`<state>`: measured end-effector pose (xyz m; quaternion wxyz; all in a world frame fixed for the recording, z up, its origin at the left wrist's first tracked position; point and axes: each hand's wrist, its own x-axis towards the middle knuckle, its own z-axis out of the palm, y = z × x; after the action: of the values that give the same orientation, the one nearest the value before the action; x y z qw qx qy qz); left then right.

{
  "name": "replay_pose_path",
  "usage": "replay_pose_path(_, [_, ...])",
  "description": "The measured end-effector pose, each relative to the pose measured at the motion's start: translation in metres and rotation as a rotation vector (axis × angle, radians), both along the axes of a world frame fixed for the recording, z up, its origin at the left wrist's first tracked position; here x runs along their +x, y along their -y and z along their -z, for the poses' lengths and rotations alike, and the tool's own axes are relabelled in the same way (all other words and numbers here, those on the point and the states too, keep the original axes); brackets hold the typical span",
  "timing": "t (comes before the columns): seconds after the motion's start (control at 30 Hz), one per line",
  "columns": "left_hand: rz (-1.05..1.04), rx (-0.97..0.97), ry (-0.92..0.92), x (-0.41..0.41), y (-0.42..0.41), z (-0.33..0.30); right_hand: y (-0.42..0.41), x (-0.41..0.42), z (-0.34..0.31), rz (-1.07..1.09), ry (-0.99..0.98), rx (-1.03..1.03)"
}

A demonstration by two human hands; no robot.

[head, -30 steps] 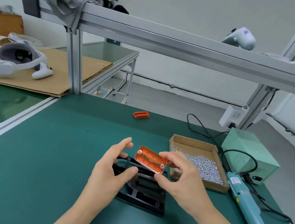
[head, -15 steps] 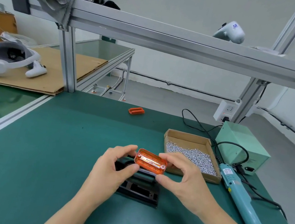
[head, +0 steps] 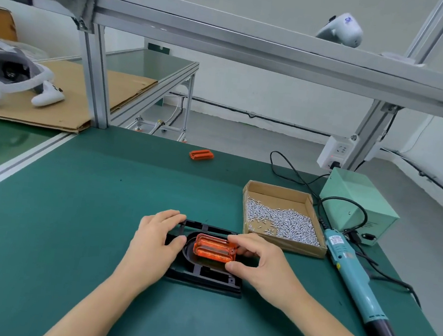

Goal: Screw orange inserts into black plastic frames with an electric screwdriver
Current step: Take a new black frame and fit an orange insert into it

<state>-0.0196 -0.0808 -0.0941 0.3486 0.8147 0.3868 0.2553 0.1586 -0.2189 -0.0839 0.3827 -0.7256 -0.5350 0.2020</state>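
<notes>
Her right hand (head: 257,266) pinches the orange insert (head: 214,249) between thumb and curled fingers. Just left of that pinch, the left hand (head: 155,243) grips the black frame (head: 202,275).

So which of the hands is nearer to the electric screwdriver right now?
Right. The right hand pinches the orange insert just left of the electric screwdriver; the left hand holds the black frame farther away.
</notes>
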Motion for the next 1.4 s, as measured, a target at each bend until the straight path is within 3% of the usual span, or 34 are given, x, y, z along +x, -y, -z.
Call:
replay_pose_path(0.33, [-0.037, 0.033, -0.021, 0.003, 0.005, -0.001, 0.001, 0.018, -0.014, -0.053, 0.099, -0.185])
replay_pose_path(0.67, [-0.059, -0.002, 0.022, 0.006, 0.006, 0.003, 0.005, 0.01, -0.012, -0.039, -0.003, -0.019])
replay_pose_path(1.1, [-0.101, 0.155, -0.227, 0.021, 0.006, -0.005, -0.01, 0.015, -0.026, -0.081, 0.279, -0.309])
replay_pose_path(1.4, [-0.067, 0.205, -0.333, 0.023, 0.0, -0.004, -0.004, 0.018, -0.02, -0.033, 0.053, -0.298])
